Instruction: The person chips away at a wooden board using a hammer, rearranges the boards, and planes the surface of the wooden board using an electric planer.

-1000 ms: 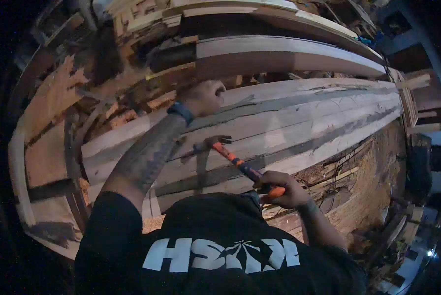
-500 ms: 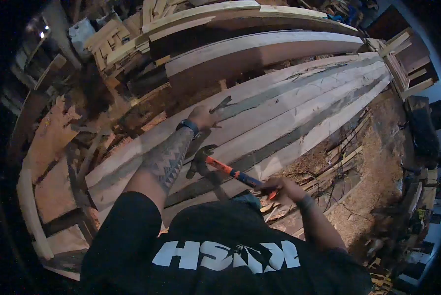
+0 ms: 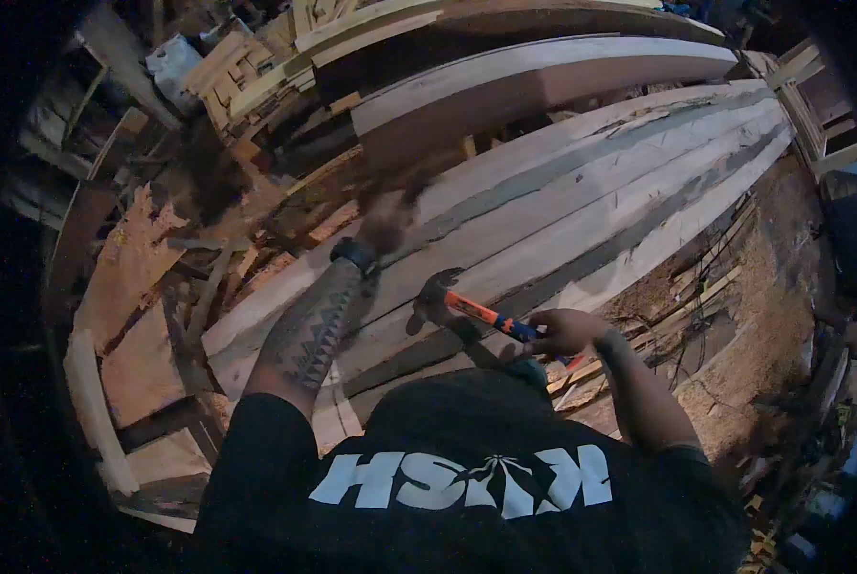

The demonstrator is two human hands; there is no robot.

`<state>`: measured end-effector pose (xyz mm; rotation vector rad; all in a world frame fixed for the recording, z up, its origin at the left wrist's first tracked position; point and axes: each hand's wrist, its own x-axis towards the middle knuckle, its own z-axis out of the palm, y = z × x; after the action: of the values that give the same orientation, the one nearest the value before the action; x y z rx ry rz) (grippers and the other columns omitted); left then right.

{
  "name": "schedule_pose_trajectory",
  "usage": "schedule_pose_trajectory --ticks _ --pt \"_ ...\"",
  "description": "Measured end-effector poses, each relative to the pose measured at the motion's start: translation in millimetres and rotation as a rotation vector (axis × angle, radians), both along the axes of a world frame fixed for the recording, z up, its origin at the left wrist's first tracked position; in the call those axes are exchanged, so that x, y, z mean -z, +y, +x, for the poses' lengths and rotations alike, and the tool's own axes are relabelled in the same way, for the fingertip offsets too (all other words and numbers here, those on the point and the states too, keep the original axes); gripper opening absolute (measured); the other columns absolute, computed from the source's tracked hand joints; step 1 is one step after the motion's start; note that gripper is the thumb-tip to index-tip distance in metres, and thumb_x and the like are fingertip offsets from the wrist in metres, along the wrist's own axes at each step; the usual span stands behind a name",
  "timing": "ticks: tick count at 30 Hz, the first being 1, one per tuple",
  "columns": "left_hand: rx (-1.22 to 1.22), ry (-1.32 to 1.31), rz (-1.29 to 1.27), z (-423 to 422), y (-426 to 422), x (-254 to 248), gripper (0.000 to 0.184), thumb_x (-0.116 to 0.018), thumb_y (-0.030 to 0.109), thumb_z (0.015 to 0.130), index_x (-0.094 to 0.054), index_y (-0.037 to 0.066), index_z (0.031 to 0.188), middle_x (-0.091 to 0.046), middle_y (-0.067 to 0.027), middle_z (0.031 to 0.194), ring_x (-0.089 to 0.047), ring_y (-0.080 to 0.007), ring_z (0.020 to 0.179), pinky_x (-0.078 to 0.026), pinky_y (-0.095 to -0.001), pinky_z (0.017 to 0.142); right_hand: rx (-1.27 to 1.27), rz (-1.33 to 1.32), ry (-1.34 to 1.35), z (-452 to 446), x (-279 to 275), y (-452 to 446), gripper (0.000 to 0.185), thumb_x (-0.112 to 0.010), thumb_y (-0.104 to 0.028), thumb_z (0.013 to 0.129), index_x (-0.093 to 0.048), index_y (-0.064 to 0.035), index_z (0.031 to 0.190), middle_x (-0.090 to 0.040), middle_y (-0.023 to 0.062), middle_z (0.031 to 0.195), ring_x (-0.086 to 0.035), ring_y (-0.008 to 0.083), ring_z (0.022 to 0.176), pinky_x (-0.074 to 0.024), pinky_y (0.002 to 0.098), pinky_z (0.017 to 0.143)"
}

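My right hand [image 3: 562, 335] is closed around the handle of a claw hammer [image 3: 486, 314]. Its handle is orange and dark blue, and its dark head hangs above the boards, pointing left. My left hand [image 3: 383, 225], with a dark watch [image 3: 354, 254] on the wrist, is over the far edge of the planks. Motion smears its fingers, and a dark blur lies beside them that I cannot make out. Beneath both hands stretch long pale planks [image 3: 534, 212] with rough grey-brown strips, lying side by side.
Behind the planks stands a thick long beam [image 3: 543, 81]. Stacked offcuts [image 3: 232, 72] fill the back left, and broken orange-brown boards [image 3: 142, 368] lie at the left. Sawdust [image 3: 758, 325] and thin sticks cover the ground at the right.
My left hand has moved left and away from the plank middle; the dark sliver seen at its fingers is now blurred. The hammer has shifted slightly right in view, and the camera view has shifted too.
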<state>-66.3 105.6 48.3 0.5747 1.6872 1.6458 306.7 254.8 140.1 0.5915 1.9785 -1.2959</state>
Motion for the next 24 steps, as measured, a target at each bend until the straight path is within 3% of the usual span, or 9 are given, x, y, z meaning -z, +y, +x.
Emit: schedule_pose_trajectory --ticks 2,4,7,10,14,16,18,21,24 --pt "-0.146 -0.297 0.126 -8 -20 -8 0.070 -0.041 0.072 0.103 -0.064 0.009 0.081 -0.041 -0.0025 0.056 -0.046 -0.0208 0.052 -0.042 -0.0344 0.057 0.174 -0.334 -0.075 -12 6 -18 0.037 -0.077 -0.030 0.097 -0.072 -0.0055 0.123 -0.068 0.0009 0.082 -0.062 0.0096 0.071 -0.0473 0.0268 0.060" --pt "0.027 -0.008 0.156 -25 -48 -44 0.071 -0.038 0.076 0.102 -0.054 0.013 0.073 -0.035 -0.0002 0.054 -0.037 -0.0188 0.049 -0.035 -0.0321 0.052 0.221 -0.445 -0.042 -7 57 -35 0.037 -0.076 -0.027 0.097 -0.070 -0.0037 0.125 -0.068 0.0021 0.082 -0.061 0.0102 0.068 -0.0485 0.0283 0.059" --pt "-0.136 -0.169 0.469 -39 -90 -50 0.073 -0.036 0.079 0.101 -0.039 0.014 0.066 -0.032 -0.0004 0.054 -0.032 -0.0159 0.048 -0.028 -0.0320 0.051 0.500 -0.652 -0.034 8 88 -53 0.029 -0.072 -0.029 0.100 -0.069 -0.0055 0.116 -0.066 0.0012 0.079 -0.059 0.0115 0.065 -0.0478 0.0294 0.056" --pt "-0.221 -0.113 0.549 -28 -117 -69 0.074 -0.031 0.079 0.102 -0.042 0.015 0.067 -0.035 -0.0025 0.052 -0.038 -0.0198 0.048 -0.036 -0.0347 0.052 0.743 -0.671 0.013 -7 11 -30 0.026 -0.069 -0.037 0.102 -0.068 -0.0115 0.106 -0.062 -0.0021 0.078 -0.057 0.0107 0.063 -0.0444 0.0296 0.054" --pt "-0.294 -0.047 0.525 -17 -126 -67 0.069 -0.038 0.074 0.103 -0.047 0.013 0.072 -0.039 -0.0036 0.057 -0.040 -0.0170 0.051 -0.034 -0.0318 0.051 1.199 -0.757 0.367 -60 31 3 0.014 -0.066 -0.025 0.099 -0.063 -0.0124 0.103 -0.061 0.0035 0.080 -0.063 0.0190 0.070 -0.0502 0.0358 0.057" --pt "-0.309 -0.068 0.537 -13 -134 -64 0.063 -0.042 0.068 0.105 -0.050 0.013 0.076 -0.041 -0.0032 0.060 -0.041 -0.0163 0.053 -0.033 -0.0313 0.052 0.742 0.024 0.643 -86 103 -9 0.013 -0.066 -0.022 0.096 -0.063 -0.0105 0.102 -0.064 0.0059 0.083 -0.064 0.0240 0.076 -0.0520 0.0412 0.064" --pt "-0.297 -0.115 0.594 -7 -137 -65 0.055 -0.046 0.060 0.108 -0.052 0.013 0.080 -0.044 -0.0024 0.063 -0.042 -0.0159 0.055 -0.033 -0.0312 0.052 0.369 0.355 0.523 -107 130 -57 0.014 -0.064 -0.014 0.091 -0.065 -0.0060 0.102 -0.069 0.0102 0.089 -0.066 0.0312 0.085 -0.0525 0.0502 0.071" --pt "-0.500 0.182 0.440 -32 -149 -68 0.060 -0.048 0.063 0.105 -0.051 0.013 0.072 -0.040 0.0004 0.059 -0.042 -0.0139 0.056 -0.030 -0.0321 0.053 0.307 -0.420 0.346 -121 95 -155 0.022 -0.064 -0.024 0.101 -0.069 -0.0026 0.107 -0.066 0.0052 0.083 -0.064 0.0182 0.070 -0.0513 0.0377 0.061" --pt "-0.490 -0.109 0.784 -77 -217 -144 0.053 -0.046 0.061 0.107 -0.051 0.013 0.085 -0.044 0.0018 0.070 -0.040 -0.0124 0.058 -0.032 -0.0301 0.053 0.180 -0.728 0.013 -114 13 -166 0.027 -0.065 -0.028 0.104 -0.068 -0.0034 0.113 -0.064 0.0022 0.081 -0.059 0.0103 0.062 -0.0476 0.0295 0.055"
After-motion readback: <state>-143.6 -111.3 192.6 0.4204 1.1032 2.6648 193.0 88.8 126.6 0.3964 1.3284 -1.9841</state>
